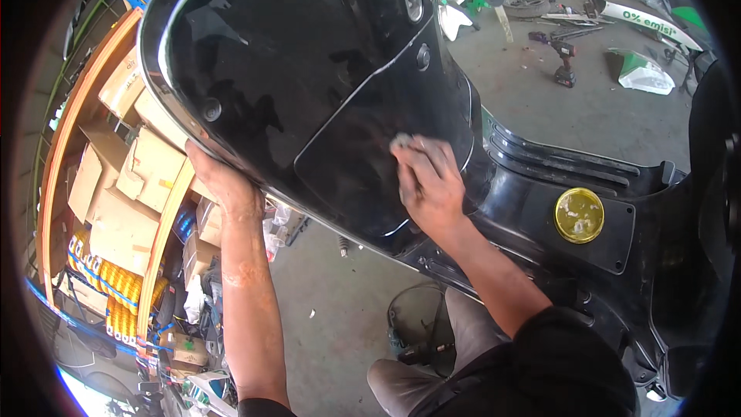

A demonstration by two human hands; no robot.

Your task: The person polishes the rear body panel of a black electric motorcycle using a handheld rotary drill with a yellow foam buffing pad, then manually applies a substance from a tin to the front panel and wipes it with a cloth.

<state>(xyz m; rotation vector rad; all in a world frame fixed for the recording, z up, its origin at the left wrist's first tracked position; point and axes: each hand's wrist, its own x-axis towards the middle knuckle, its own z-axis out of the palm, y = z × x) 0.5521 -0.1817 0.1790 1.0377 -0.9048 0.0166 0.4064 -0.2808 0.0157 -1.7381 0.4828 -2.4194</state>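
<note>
A scooter's glossy black front panel [247, 54] tilts across the upper middle, with a squarish cover [347, 177] outlined by a seam. My left hand [229, 184] grips the panel's lower left edge, its fingers mostly hidden behind the rim. Against the cover, my right hand [434, 181] pinches a small pale wad [400, 141] between curled fingertips; its material is hard to make out. To the right of that hand, a round yellow tin lid [579, 215] with whitish smears lies on the black footboard [614, 235].
At the left, a wooden shelf [58, 147] holds cardboard boxes [123, 228] and yellow coil springs [116, 282]. A power tool with a cable [397, 340] lies on the floor by my knees. Beyond the scooter are a cordless drill [564, 62], a tyre [526, 6] and white-green panels [644, 73].
</note>
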